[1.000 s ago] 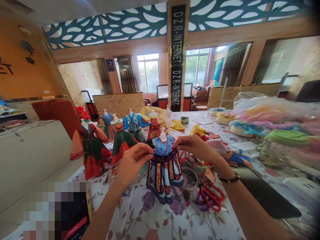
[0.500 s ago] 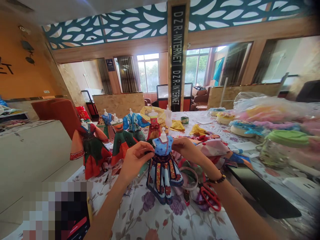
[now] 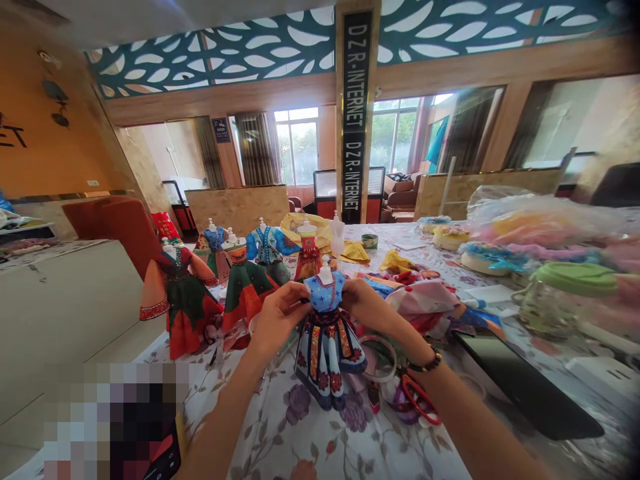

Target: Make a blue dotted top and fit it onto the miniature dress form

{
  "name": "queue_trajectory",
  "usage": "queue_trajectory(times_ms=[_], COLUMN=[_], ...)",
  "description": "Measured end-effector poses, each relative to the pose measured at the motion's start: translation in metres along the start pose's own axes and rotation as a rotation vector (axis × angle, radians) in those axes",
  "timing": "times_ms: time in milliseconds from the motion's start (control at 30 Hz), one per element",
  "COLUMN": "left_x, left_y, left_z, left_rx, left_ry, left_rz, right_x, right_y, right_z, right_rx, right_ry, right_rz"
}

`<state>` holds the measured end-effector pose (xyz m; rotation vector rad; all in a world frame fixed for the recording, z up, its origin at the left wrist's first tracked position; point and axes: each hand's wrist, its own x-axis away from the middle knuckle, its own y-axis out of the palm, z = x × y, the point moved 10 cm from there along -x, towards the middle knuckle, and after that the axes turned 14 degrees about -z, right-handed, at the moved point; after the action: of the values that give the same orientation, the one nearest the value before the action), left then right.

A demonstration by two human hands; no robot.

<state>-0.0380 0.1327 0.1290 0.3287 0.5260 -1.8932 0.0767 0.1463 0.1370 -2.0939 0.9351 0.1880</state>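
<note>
In front of me a small white mannequin (image 3: pixel 326 273) stands upright on the table, wearing a doll dress (image 3: pixel 327 353) with a blue patterned top, a dark waistband and a pale blue skirt with red flowers. My left hand (image 3: pixel 284 313) is closed in a pinch at the dress's left side, near the waist. On the opposite side, my right hand (image 3: pixel 367 303) is closed at the dress's edge by the shoulder, its fingertips partly hidden behind the bodice. Just right of the skirt lie a clear ring-shaped roll (image 3: pixel 383 358) and red-handled scissors (image 3: pixel 420 400).
Several dressed mannequins (image 3: pixel 187 300) stand behind and to the left. To the right are a heap of fabric (image 3: pixel 425 300), a black tablet-like device (image 3: pixel 530 387), a jar with a green lid (image 3: pixel 570 297) and plastic-wrapped material (image 3: pixel 540 220). A phone (image 3: pixel 165 460) is at lower left.
Both hands have shifted slightly inward and stay at the sides of the dress. My right wrist has dropped a little, now covering more of the scissors. The dress has barely moved.
</note>
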Motion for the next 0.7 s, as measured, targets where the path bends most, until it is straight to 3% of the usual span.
queue_trajectory(times_ms=[367, 700], left_x=[0.024, 0.027], left_y=[-0.003, -0.002], left_z=[0.018, 0.018], left_rx=[-0.267, -0.246], left_ry=[0.005, 0.031], left_rz=[0.300, 0.392], right_x=[0.007, 0.013], right_y=[-0.003, -0.006], right_z=[-0.012, -0.016], right_rx=[0.172, 0.273], right_ry=[0.144, 0.243], right_rz=[0.098, 0.205])
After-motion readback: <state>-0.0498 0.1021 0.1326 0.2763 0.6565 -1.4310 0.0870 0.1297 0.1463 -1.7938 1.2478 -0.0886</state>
